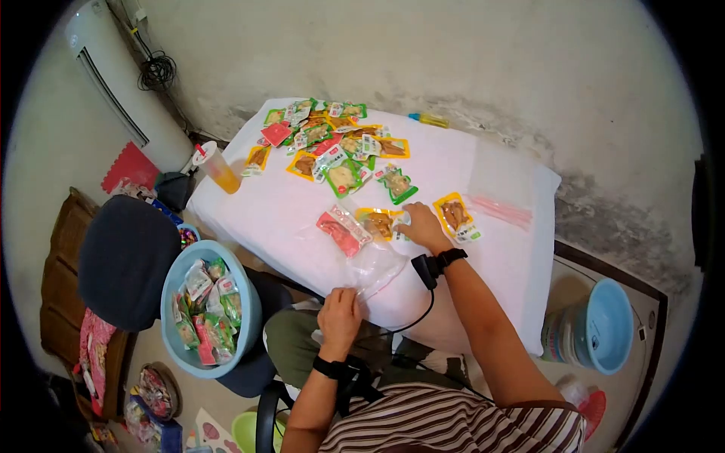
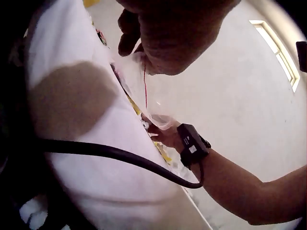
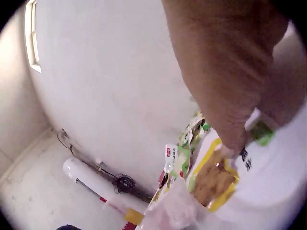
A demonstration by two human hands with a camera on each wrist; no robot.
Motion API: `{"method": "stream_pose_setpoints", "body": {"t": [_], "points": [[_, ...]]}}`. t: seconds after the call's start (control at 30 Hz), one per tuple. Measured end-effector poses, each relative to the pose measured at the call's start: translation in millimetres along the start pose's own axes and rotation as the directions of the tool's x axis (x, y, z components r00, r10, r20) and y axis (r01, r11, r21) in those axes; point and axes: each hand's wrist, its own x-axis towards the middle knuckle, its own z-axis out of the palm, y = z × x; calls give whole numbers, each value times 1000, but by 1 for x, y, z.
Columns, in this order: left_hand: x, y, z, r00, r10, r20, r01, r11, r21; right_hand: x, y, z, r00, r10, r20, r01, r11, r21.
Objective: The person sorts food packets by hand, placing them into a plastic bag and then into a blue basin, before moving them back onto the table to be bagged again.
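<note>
My left hand (image 1: 340, 321) pinches the edge of a clear plastic zip bag (image 1: 377, 270) at the near side of the table. A red-and-white snack packet (image 1: 346, 232) lies at the bag's far end. Just beyond the bag is a yellow-edged snack packet (image 1: 375, 224) with brown food inside. My right hand (image 1: 424, 228) holds this packet at its right end; in the right wrist view the packet (image 3: 213, 184) shows under a fingertip. Another yellow-edged packet (image 1: 453, 213) lies to the right of that hand. In the left wrist view, the bag (image 2: 139, 81) hangs from the left fingers.
Green, yellow and red snack packets (image 1: 325, 140) are heaped at the table's back. A drink cup (image 1: 219, 170) stands at its left edge. Flat zip bags (image 1: 502, 181) lie at the right. A blue tub (image 1: 249, 332) of packets stands left of my legs.
</note>
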Motion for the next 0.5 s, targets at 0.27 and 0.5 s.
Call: {"method": "stream_pose_setpoints", "body": {"t": [0.27,0.5], "points": [[-4,-5,0,999,-36,4,36,987,-159,-40,38,-18,941,239,-239,-74,836,543],[-5,2,3,993,-120,-22,103,918,-382,-169,4,-66,926,333,180,-340,522,782]]}}
